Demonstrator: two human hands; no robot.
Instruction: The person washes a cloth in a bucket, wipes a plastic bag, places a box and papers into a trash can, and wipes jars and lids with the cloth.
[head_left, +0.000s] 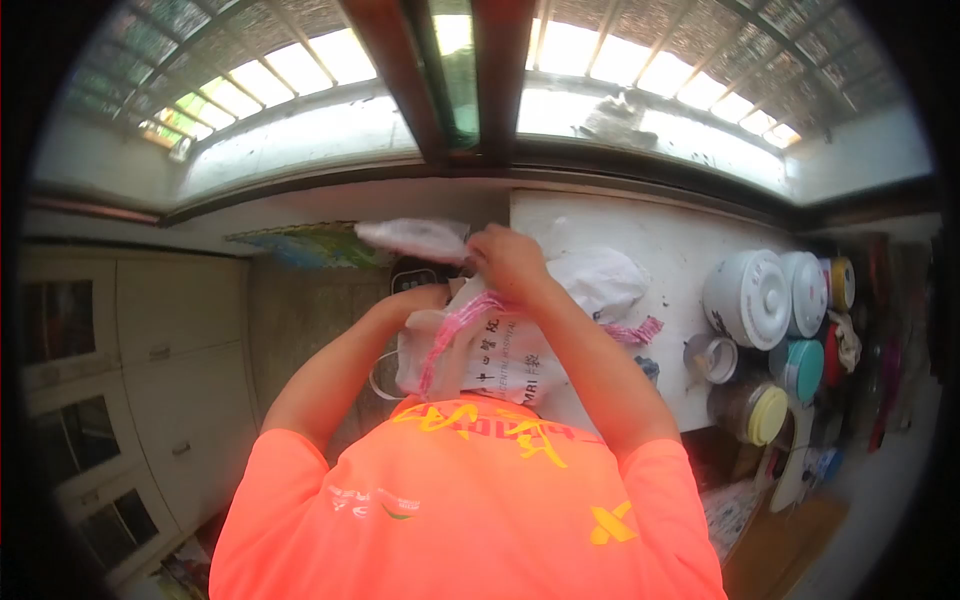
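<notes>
We're handling the white bag [468, 362] at the surface's [580, 212] left edge. Right hand [510, 265]: fingers look pinched on the clear plastic bag [408, 238]. Left hand [432, 296]: fingers hidden, can't tell. Next likely calls for steadying the bag.

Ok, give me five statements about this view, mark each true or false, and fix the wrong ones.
1. The white printed bag has a pink strip on it. True.
2. The right hand is lower in the picture than the left hand. False: it is higher.
3. The shirt is dark blue. False: it is bright orange.
4. The teal-lidded container is higher in the picture than the yellow-lidded jar. True.
5. Both containers stand left of the bag. False: they stand to its right.
</notes>
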